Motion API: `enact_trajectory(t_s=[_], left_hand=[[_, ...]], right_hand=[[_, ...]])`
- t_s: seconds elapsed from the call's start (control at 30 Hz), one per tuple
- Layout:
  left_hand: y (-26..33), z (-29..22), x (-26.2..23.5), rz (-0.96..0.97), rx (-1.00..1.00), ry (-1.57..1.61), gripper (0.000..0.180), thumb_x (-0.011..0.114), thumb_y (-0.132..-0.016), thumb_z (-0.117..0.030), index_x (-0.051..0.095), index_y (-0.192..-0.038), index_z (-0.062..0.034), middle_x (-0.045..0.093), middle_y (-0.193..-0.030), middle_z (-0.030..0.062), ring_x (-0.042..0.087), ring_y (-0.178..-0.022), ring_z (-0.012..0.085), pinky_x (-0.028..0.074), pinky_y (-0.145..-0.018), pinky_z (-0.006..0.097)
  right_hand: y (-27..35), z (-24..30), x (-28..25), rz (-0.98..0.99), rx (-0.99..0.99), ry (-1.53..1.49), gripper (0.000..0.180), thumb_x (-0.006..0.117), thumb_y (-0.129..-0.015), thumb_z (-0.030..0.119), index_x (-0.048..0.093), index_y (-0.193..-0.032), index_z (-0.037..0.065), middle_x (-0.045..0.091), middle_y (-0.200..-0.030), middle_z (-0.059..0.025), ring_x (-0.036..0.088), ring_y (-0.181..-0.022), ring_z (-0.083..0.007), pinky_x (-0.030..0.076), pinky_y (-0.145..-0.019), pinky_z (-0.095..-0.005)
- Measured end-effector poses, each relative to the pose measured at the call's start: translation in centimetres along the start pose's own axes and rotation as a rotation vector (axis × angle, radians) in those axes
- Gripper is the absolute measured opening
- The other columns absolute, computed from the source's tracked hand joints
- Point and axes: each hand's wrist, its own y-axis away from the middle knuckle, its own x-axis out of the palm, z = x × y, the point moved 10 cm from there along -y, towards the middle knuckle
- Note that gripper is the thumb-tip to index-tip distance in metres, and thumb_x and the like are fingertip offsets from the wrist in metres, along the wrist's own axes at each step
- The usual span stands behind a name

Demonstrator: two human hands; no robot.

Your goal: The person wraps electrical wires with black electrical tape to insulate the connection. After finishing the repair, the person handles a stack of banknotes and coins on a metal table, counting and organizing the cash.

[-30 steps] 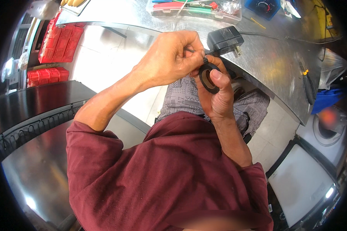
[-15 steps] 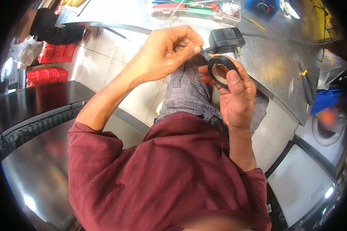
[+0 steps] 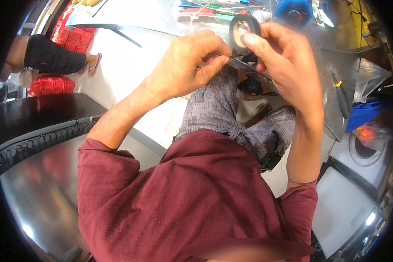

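A roll of black electrical tape [image 3: 252,22] with a pale core is held between the thumb and fingers of my right hand [image 3: 290,61]. It stands on edge above the front of the metal table [image 3: 288,39]. Close to its left, my left hand [image 3: 196,61] is closed in a pinch, thumb against fingertips. What the left fingertips grip is too small to make out. My right fingers and the roll hide most of the area where the black plug adapter was seen.
A clear plastic box [image 3: 205,19] of coloured tools and a blue device with a dial [image 3: 294,13] stand at the back. Dark-handled pliers [image 3: 343,96] lie on the right. At left are red crates [image 3: 52,86] and another person's leg [image 3: 54,54].
My right hand has moved up and away with the tape roll, turning over so its back shows. The left hand has stayed nearly in place. Another person's leg now shows at left.
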Motion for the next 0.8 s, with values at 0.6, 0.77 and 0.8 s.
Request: enact_trajectory(t_s=[0.6, 0.77, 0.8], left_hand=[[-1.0, -2.5, 0.1, 0.004, 0.21, -0.471, 0.02, 0.078, -0.086, -0.007, 0.073, -0.105, -0.0063, 0.062, -0.092, 0.0104, 0.067, -0.084, 0.032, 0.056, -0.072, 0.043], [-2.0, -2.8, 0.7, 0.095, 0.251, -0.544, 0.02, 0.076, -0.081, -0.004, 0.071, -0.1, -0.0026, 0.062, -0.094, 0.0127, 0.068, -0.092, 0.0338, 0.056, -0.079, 0.043], [-2.5, -2.9, 0.9, 0.122, 0.259, -0.562, 0.019, 0.076, -0.081, -0.003, 0.07, -0.099, -0.0021, 0.062, -0.094, 0.013, 0.067, -0.092, 0.0343, 0.056, -0.079, 0.044]], right_hand=[[-3.4, -1.7, 2.2, -0.108, -0.086, 0.059, 0.04, 0.065, -0.106, 0.038, 0.072, -0.1, -0.001, 0.05, -0.068, 0.0014, 0.043, -0.064, -0.0087, 0.039, -0.058, -0.0316], [-2.3, -0.7, 1.6, -0.17, -0.231, 0.148, 0.028, 0.07, -0.095, 0.027, 0.07, -0.099, -0.001, 0.073, -0.092, -0.0193, 0.069, -0.084, -0.0407, 0.053, -0.081, -0.0472], [-1.5, -0.8, 1.1, -0.179, -0.298, 0.106, 0.028, 0.07, -0.094, 0.026, 0.071, -0.104, -0.001, 0.073, -0.098, -0.0199, 0.07, -0.091, -0.0399, 0.054, -0.085, -0.047]])
